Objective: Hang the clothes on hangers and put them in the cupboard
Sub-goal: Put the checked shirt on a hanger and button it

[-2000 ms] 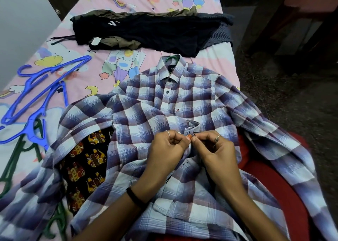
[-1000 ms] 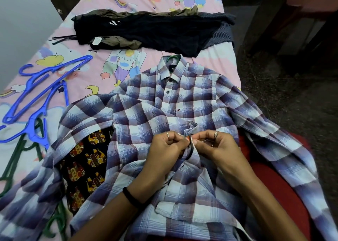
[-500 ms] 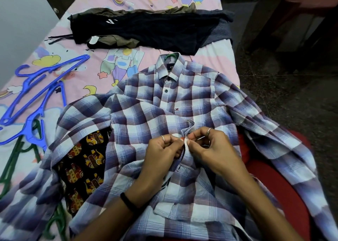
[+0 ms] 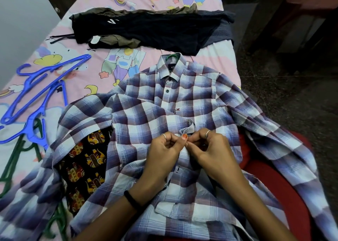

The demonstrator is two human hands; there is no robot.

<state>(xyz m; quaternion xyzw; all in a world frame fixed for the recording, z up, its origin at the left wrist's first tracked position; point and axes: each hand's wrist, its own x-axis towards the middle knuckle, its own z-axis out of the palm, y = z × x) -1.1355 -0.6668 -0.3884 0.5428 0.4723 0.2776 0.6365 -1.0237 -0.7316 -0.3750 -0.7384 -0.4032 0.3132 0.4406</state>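
Checked shirt [image 4: 146, 116] front pinched at its placket between both my hands.

My left hand [image 4: 163, 151] and right hand [image 4: 210, 149] meet fingertip to fingertip, each nipping the shirt's edge; the shirt lies spread on the bed [image 4: 87, 76], a green hanger [image 4: 172, 56] hook showing at its collar, blue hangers [image 4: 36, 94] off to the left, dark clothes [image 4: 150, 32] beyond.
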